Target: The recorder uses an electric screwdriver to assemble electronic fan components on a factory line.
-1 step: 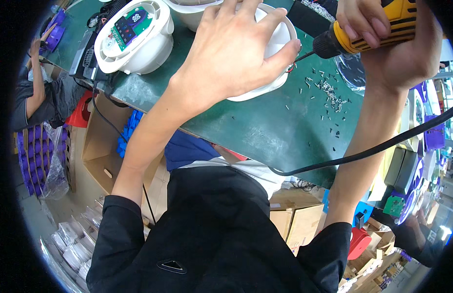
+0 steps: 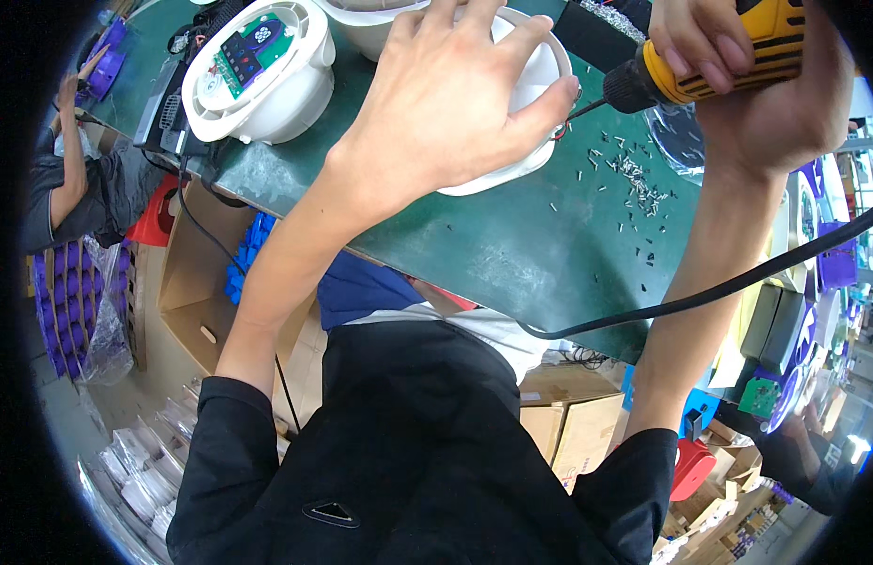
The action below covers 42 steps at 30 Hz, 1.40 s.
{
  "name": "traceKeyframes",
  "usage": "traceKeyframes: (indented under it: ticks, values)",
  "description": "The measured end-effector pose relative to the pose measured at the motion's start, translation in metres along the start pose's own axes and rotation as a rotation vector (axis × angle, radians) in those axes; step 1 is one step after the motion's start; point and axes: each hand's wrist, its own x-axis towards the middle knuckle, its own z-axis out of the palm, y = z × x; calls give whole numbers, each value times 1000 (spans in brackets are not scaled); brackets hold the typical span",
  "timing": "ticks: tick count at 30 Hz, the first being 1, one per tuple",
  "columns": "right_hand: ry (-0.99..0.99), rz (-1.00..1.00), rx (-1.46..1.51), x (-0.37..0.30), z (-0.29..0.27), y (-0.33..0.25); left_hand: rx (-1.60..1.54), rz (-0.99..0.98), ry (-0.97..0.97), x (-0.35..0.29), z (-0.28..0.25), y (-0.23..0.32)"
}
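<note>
My left hand [image 2: 450, 104] lies spread over a white round plastic housing [image 2: 521, 174], its fingers apart and its thumb on the right rim. Much of the housing is hidden under it. My right hand [image 2: 737, 85] is closed around a yellow and black power drill [image 2: 770, 38]. The drill's thin bit [image 2: 588, 110] points left from the black chuck, its end close to my left thumb and the housing's edge. A bit of red wire shows there. Small loose screws [image 2: 634, 179] lie scattered on the green table [image 2: 493, 254] below the drill.
Left of my hand stands another white housing [image 2: 304, 94] with a green circuit board [image 2: 257, 52]; a third is partly visible behind. A black tray of screws [image 2: 601, 28] sits at the back. A black cable [image 2: 737, 282] crosses my right forearm. A co-worker's arm [image 2: 71, 160] shows far left.
</note>
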Motion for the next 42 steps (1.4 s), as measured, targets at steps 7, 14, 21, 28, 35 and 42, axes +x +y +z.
traceKeyframes:
  ticks: [7, 14, 21, 28, 35, 42]
  values:
    - [74, -2, -64, -1, 5, 0, 10, -13, -17, 0, 1, 0]
    - [146, -5, -131, -7, 2, -4, 14, -14, -13, -1, 2, -1]
    - [221, -8, -200, -10, -4, -5, 4, -4, -5, 0, 1, -1]
    - [293, -12, -256, -1, 18, 2, -12, -2, 8, -1, 1, -1]
    - [369, -13, -317, -1, 20, 5, -16, 3, 12, -1, 1, -3]
    - [409, -51, -311, -13, -12, -2, -28, -14, -30, 2, -2, 1]
